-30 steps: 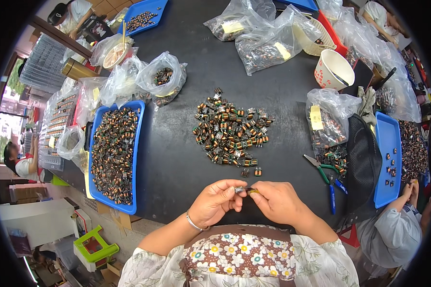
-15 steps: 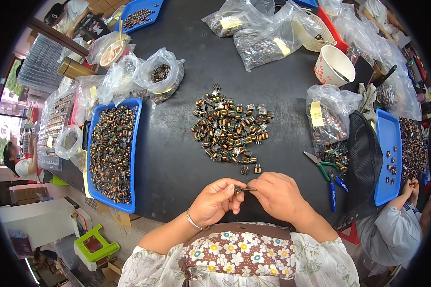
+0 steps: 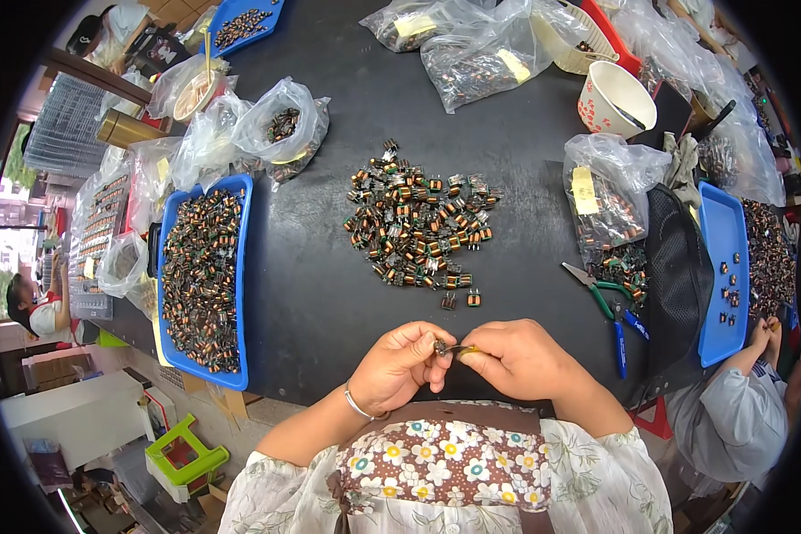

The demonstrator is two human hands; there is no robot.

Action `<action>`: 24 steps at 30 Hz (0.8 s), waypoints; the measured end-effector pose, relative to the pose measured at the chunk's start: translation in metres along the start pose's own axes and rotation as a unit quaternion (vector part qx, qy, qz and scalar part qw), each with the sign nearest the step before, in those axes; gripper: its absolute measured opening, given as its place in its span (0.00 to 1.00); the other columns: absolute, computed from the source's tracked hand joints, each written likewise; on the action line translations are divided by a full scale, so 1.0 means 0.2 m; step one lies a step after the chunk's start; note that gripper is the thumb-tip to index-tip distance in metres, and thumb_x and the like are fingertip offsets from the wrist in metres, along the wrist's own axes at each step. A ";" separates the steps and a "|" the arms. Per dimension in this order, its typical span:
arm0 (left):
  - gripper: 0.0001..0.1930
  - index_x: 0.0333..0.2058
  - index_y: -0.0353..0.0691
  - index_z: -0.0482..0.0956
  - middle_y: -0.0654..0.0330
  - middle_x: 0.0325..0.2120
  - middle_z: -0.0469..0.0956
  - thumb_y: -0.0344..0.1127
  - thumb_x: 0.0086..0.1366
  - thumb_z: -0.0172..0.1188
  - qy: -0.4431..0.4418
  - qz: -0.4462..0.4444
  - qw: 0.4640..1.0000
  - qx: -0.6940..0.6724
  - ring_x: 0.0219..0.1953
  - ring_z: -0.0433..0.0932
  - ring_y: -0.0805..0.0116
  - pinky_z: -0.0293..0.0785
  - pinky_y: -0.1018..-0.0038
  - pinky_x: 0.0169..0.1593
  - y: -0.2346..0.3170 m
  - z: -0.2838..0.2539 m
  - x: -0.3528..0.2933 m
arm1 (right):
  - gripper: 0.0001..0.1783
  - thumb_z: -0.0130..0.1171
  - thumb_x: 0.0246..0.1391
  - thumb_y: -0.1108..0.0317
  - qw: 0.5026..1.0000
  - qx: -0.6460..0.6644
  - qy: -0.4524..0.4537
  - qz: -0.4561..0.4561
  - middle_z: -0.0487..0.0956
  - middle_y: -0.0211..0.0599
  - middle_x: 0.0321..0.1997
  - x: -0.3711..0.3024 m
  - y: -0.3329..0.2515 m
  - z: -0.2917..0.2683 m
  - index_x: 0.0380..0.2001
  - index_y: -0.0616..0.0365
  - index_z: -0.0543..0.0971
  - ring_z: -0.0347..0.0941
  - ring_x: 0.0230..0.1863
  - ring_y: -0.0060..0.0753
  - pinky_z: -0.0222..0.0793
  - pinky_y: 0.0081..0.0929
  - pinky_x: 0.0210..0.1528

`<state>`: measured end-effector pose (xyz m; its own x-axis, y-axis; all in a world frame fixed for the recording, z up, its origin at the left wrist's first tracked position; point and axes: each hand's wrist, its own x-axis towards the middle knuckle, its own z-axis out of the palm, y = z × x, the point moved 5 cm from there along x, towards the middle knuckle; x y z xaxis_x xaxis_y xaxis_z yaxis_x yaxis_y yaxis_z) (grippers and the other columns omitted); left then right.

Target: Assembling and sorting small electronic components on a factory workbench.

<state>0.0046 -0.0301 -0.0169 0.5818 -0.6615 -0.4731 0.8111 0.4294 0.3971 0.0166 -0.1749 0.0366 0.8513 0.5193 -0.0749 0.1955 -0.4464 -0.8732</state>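
Observation:
Close to my body, my left hand (image 3: 399, 363) pinches a small copper-wound coil component (image 3: 441, 347) between thumb and fingers. My right hand (image 3: 523, 358) is closed on a thin tool (image 3: 464, 350), dark with a yellowish part, whose end meets the component; its exact kind is mostly hidden by my fingers. Beyond my hands lies a loose pile of similar coils (image 3: 418, 222). Two single coils, one of them copper-faced (image 3: 473, 298), sit apart at the pile's near edge.
At the left stands a blue tray (image 3: 244, 294) heaped with coils, beside open plastic bags (image 3: 304, 133). To the right lie green-handled pliers (image 3: 596, 289), a blue-handled tool (image 3: 620, 351), a bag of parts (image 3: 610, 200) and a black mesh item (image 3: 676, 285). A co-worker (image 3: 730, 414) sits at far right.
My right hand has turned slightly, showing more of its thumb and the tool's yellowish part. The left hand keeps its pinch on the coil. The whole view has shifted a little.

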 end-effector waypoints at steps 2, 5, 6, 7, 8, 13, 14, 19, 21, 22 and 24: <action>0.12 0.38 0.36 0.72 0.60 0.25 0.71 0.38 0.65 0.46 -0.010 -0.001 1.000 -0.011 0.23 0.69 0.73 0.69 0.75 0.28 0.01 0.02 0.00 | 0.06 0.53 0.49 0.67 0.999 0.018 0.039 0.021 0.75 0.38 0.26 0.00 0.02 -0.01 0.28 0.57 0.75 0.73 0.27 0.44 0.67 0.35 0.28; 0.13 0.38 0.36 0.71 0.61 0.24 0.70 0.39 0.66 0.44 -0.017 -0.008 1.000 -0.024 0.23 0.69 0.74 0.69 0.76 0.28 0.00 0.03 0.00 | 0.06 0.54 0.49 0.67 0.994 -0.002 0.107 0.029 0.75 0.39 0.26 0.00 0.03 -0.03 0.29 0.58 0.75 0.73 0.26 0.44 0.67 0.34 0.27; 0.13 0.38 0.36 0.71 0.62 0.23 0.69 0.40 0.66 0.43 -0.014 -0.013 0.999 -0.026 0.23 0.68 0.74 0.68 0.76 0.27 0.00 0.02 0.00 | 0.06 0.54 0.49 0.67 0.994 -0.002 0.106 0.029 0.75 0.39 0.26 0.00 0.03 -0.03 0.29 0.58 0.75 0.73 0.26 0.44 0.67 0.34 0.27; 0.13 0.38 0.36 0.71 0.62 0.23 0.69 0.40 0.66 0.43 -0.014 -0.013 0.999 -0.026 0.23 0.68 0.74 0.68 0.76 0.27 0.00 0.02 0.00 | 0.06 0.56 0.47 0.70 0.995 -0.006 0.102 0.017 0.75 0.40 0.26 0.00 0.02 -0.03 0.29 0.60 0.76 0.73 0.25 0.41 0.67 0.30 0.26; 0.13 0.39 0.36 0.70 0.62 0.23 0.69 0.40 0.66 0.43 -0.017 -0.015 0.999 -0.030 0.23 0.68 0.74 0.68 0.76 0.28 0.00 0.02 0.00 | 0.07 0.58 0.46 0.72 0.995 -0.010 0.097 0.006 0.75 0.41 0.25 0.01 0.01 -0.02 0.30 0.61 0.76 0.74 0.24 0.37 0.67 0.26 0.26; 0.13 0.40 0.36 0.70 0.62 0.23 0.69 0.40 0.66 0.43 -0.023 -0.017 0.999 -0.042 0.23 0.68 0.74 0.68 0.76 0.27 0.00 0.01 0.00 | 0.12 0.61 0.42 0.73 0.991 0.065 0.100 0.054 0.76 0.40 0.29 0.01 0.00 -0.01 0.34 0.62 0.75 0.74 0.26 0.29 0.68 0.21 0.27; 0.13 0.40 0.37 0.70 0.62 0.23 0.69 0.40 0.66 0.44 -0.025 -0.020 0.999 -0.041 0.23 0.68 0.74 0.68 0.76 0.28 -0.01 0.01 0.00 | 0.14 0.62 0.42 0.73 0.990 0.081 0.105 0.051 0.76 0.39 0.31 0.01 0.00 -0.01 0.35 0.62 0.75 0.74 0.26 0.28 0.68 0.20 0.28; 0.11 0.41 0.37 0.70 0.61 0.26 0.71 0.38 0.64 0.48 -0.029 -0.024 0.999 -0.028 0.25 0.70 0.75 0.70 0.77 0.29 0.00 0.03 0.00 | 0.11 0.59 0.45 0.69 0.987 0.066 0.146 0.010 0.75 0.40 0.29 0.00 0.01 0.00 0.34 0.59 0.74 0.73 0.22 0.34 0.68 0.26 0.24; 0.10 0.41 0.38 0.70 0.60 0.28 0.73 0.36 0.63 0.51 -0.048 -0.006 0.998 -0.029 0.26 0.71 0.76 0.71 0.77 0.30 0.01 0.04 0.00 | 0.10 0.58 0.46 0.69 0.986 0.056 0.159 0.001 0.75 0.40 0.29 0.00 0.01 -0.01 0.33 0.59 0.74 0.73 0.22 0.36 0.68 0.27 0.24; 0.10 0.41 0.38 0.70 0.60 0.28 0.73 0.36 0.63 0.51 -0.048 -0.005 0.998 -0.027 0.26 0.71 0.76 0.71 0.77 0.30 0.02 0.03 0.00 | 0.08 0.57 0.47 0.69 0.988 0.026 0.151 -0.005 0.75 0.40 0.28 0.00 0.01 -0.02 0.32 0.59 0.74 0.73 0.22 0.38 0.67 0.29 0.23; 0.10 0.41 0.38 0.70 0.60 0.28 0.73 0.34 0.62 0.52 -0.046 0.012 0.998 -0.033 0.26 0.72 0.76 0.72 0.77 0.30 0.02 0.03 0.00 | 0.07 0.55 0.47 0.69 0.990 -0.001 0.143 -0.012 0.75 0.39 0.27 -0.01 -0.01 -0.02 0.30 0.59 0.74 0.72 0.22 0.40 0.67 0.31 0.23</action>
<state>0.0079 -0.0323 -0.0102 0.5964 -0.7030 -0.3876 0.8004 0.4844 0.3531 0.0163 -0.1773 0.0403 0.9493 0.3025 0.0855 0.2183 -0.4385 -0.8718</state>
